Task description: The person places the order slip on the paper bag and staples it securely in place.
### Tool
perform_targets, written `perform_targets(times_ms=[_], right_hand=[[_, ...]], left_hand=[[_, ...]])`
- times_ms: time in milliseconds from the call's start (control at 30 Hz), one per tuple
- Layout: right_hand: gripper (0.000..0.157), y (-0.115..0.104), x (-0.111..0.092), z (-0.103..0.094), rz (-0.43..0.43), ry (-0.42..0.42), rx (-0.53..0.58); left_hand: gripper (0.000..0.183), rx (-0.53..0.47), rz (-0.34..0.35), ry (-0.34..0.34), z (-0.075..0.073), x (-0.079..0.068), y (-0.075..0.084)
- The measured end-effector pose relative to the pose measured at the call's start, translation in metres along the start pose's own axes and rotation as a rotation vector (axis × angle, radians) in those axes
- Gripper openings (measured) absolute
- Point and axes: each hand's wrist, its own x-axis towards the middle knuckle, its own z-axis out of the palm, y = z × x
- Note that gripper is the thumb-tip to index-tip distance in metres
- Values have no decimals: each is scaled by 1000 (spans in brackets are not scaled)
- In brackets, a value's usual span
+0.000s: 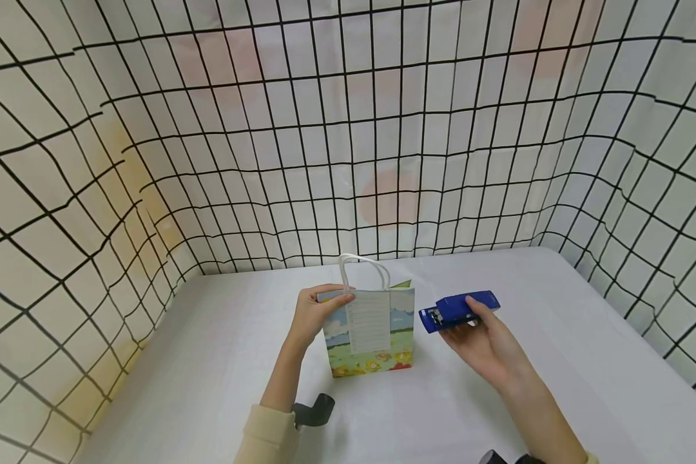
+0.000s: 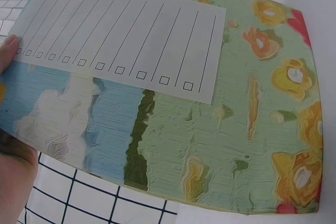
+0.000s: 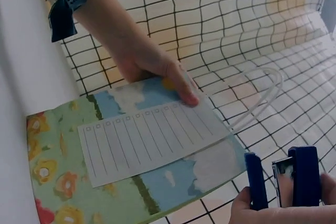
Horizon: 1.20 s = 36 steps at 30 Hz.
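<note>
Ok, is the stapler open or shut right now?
Open. The right wrist view shows a plain gap between the two halves of the stapler, which the right hand holds beside the bag.

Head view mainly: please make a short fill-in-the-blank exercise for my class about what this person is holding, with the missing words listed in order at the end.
1. The right grip holds a blue ____.
2. The left grip pinches the upper part of a ____ with looped handles.
3. Those handles are ____ in colour.
4. Yellow ____ are printed along the bottom of the landscape picture on its front.

Missing words: stapler; bag; white; flowers.
</note>
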Motion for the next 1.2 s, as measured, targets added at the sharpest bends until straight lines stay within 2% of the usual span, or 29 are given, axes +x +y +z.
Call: perform_targets(times_ms=[167, 433, 633, 767, 967, 1200], right_hand=[[73, -3, 3, 7, -11, 24, -86], [71, -5, 7, 20, -20, -19, -45], [64, -9, 8, 28, -15, -47, -92], [64, -13, 10, 35, -28, -37, -78], [65, -18, 14, 44, -38, -82, -21], [64, -22, 20, 54, -44, -97, -36]], left_hand=[[24, -11, -1, -4, 0, 1, -2], [26, -46, 19, 1, -3, 12, -26], [27, -33, 10, -2, -2, 11, -24], [27, -40, 23, 6, -2, 12, -29], [28, -38, 43, 14, -2, 13, -31], [27, -33, 22, 9, -2, 14, -30]])
